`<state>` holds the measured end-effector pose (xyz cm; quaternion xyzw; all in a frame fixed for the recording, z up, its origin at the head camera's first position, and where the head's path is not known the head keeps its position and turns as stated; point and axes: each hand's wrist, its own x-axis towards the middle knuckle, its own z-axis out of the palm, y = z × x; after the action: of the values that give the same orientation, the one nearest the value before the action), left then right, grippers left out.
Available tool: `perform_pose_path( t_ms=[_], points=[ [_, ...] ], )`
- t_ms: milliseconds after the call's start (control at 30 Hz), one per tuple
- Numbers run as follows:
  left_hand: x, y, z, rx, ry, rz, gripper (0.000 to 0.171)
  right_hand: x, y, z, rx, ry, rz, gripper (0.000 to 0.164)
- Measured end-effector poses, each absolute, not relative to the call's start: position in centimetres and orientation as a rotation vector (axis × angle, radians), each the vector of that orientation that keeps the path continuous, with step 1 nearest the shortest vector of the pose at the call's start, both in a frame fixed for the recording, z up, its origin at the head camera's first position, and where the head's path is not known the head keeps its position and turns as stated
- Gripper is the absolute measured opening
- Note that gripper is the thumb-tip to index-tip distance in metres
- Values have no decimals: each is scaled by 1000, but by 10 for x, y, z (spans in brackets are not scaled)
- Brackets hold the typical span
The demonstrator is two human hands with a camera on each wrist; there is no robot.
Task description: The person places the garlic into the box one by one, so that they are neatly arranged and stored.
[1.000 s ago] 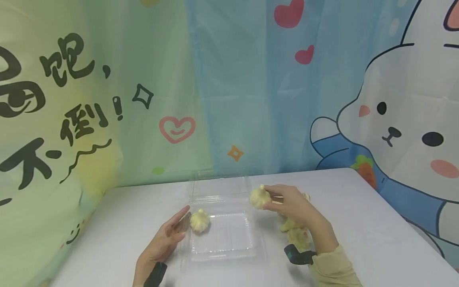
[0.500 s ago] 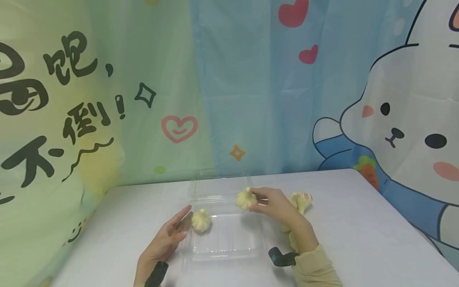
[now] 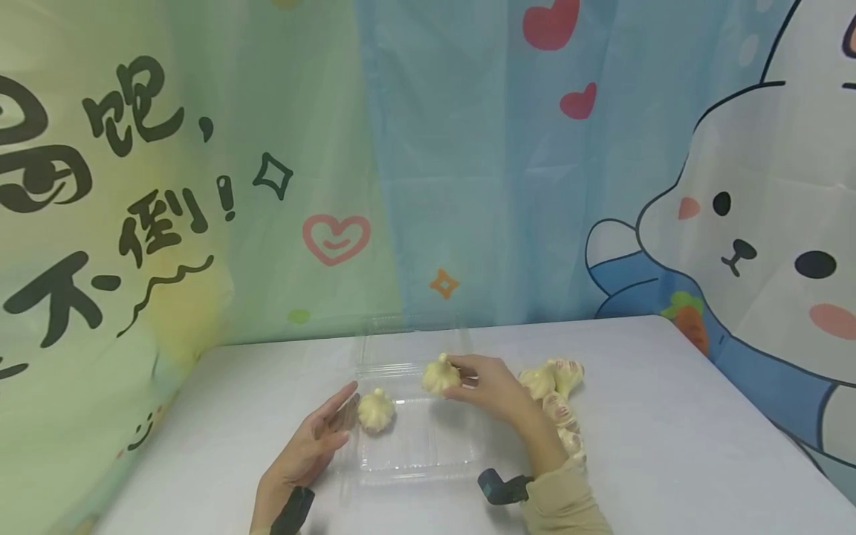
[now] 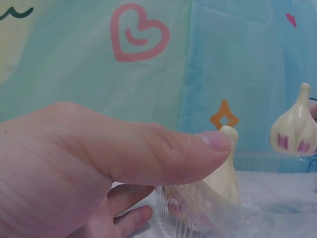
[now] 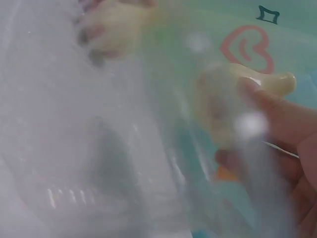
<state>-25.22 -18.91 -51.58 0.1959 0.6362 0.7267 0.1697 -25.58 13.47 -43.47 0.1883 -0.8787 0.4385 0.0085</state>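
Observation:
My right hand (image 3: 491,386) pinches a pale garlic bulb (image 3: 440,375) between thumb and fingers, its stem pointing up, above the clear plastic box (image 3: 417,469). In the right wrist view this held bulb (image 5: 218,106) shows blurred through the clear plastic. A second garlic bulb (image 3: 376,411) sits inside the box at its left side. Beside the box's left wall rests my left hand (image 3: 314,446), fingers extended and thumb apart. In the left wrist view the thumb (image 4: 173,153) lies straight across in front of the second bulb (image 4: 225,181), with purple-streaked skin visible on the held bulb (image 4: 296,126).
The box's clear lid (image 3: 414,348) stands folded back behind it. Right of the box, several more garlic bulbs (image 3: 558,405) lie in a group on the white table (image 3: 669,446), partly behind the right forearm. A printed curtain (image 3: 455,186) hangs behind the table.
My right hand has carried its garlic bulb leftward from the box's right side to above it. The garlic group on the right is more exposed. The left hand stays beside the box.

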Motion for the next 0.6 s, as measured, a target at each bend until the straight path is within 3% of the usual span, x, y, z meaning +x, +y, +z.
perform_pose_path(
  t_ms=[600],
  points=[
    [-254,-191,-518,613,1769,2075,79,-248,97,-442,359,-2713,1258,52]
  ],
)
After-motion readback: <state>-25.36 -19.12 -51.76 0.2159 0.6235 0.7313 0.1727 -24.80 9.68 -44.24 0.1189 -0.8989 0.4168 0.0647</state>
